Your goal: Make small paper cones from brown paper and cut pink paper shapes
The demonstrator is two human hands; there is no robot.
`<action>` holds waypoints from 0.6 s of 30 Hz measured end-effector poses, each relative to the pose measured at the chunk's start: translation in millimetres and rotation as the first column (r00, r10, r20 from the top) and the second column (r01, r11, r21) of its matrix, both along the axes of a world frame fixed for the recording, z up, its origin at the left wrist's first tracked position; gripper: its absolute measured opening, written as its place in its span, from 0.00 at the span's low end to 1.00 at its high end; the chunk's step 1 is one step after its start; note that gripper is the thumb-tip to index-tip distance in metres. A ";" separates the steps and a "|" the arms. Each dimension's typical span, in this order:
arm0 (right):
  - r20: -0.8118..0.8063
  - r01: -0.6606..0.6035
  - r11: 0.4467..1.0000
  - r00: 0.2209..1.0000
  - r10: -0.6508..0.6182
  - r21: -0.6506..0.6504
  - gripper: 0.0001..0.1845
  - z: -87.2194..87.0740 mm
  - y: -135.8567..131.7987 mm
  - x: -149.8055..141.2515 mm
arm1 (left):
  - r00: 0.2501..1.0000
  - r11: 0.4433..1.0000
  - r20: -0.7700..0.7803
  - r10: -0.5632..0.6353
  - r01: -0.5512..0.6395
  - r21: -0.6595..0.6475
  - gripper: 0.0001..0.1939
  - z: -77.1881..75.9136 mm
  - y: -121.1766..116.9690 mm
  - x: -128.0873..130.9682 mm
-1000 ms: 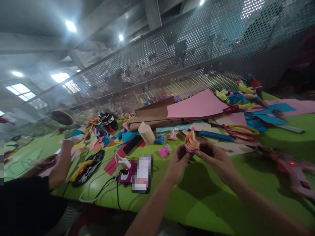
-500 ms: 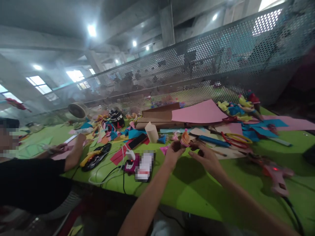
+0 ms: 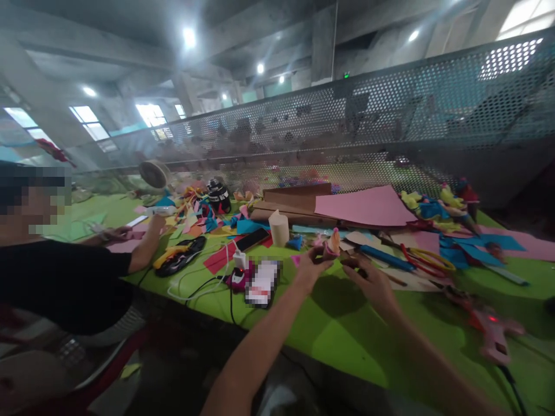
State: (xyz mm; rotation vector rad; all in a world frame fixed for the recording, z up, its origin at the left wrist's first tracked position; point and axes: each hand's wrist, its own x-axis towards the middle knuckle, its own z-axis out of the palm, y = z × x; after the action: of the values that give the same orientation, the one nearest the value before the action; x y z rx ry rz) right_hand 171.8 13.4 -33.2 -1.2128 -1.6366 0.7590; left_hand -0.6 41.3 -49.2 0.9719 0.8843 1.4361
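Note:
My left hand [image 3: 313,267] is closed around a small orange and pink swirl-shaped paper piece [image 3: 333,244], its pointed tip upward. Just to the right, my right hand [image 3: 367,277] hovers with its fingers bent and apart. Nothing can be made out between them. Behind the hands lie a blue cutter-like tool [image 3: 385,257] and red- and yellow-handled scissors [image 3: 427,260]. A pink glue gun [image 3: 489,326] with a lit red light lies on the green table at right. A cream paper roll [image 3: 278,229] stands behind my left hand.
Left of my hands lie a phone [image 3: 262,283], a purple power socket [image 3: 238,278] with cables and a dark phone [image 3: 252,240]. Pink sheets [image 3: 364,207] and coloured scraps cover the back, before a perforated metal screen [image 3: 295,130]. A co-worker [image 3: 65,271] sits at left.
The view has shifted, so the scene sits further right. The right hand's fingers have drawn slightly away from the swirl piece, which stays in my left hand, now turned a little.

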 end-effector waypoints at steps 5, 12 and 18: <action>-0.072 0.001 0.998 0.997 -0.005 -0.059 0.22 -3.9 1.6 -2.4 | 0.999 0.999 0.000 -0.034 0.034 -0.003 0.24 -3.5 -0.9 6.4; -0.206 0.062 0.994 0.975 -0.078 -0.085 0.33 -14.9 6.1 -3.9 | 0.992 0.993 -0.035 -0.120 0.119 -0.026 0.27 -7.6 -2.3 13.8; -0.242 0.064 0.997 0.968 -0.072 -0.043 0.27 -14.0 2.9 -2.2 | 0.984 0.985 -0.055 -0.168 0.166 -0.044 0.24 -7.8 -6.8 17.3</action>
State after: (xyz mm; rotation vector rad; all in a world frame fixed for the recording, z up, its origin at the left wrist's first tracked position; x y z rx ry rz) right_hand 169.7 16.3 -47.2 -1.1452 -1.3797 0.8599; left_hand 16.7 34.5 -57.0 1.0386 0.8499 1.2496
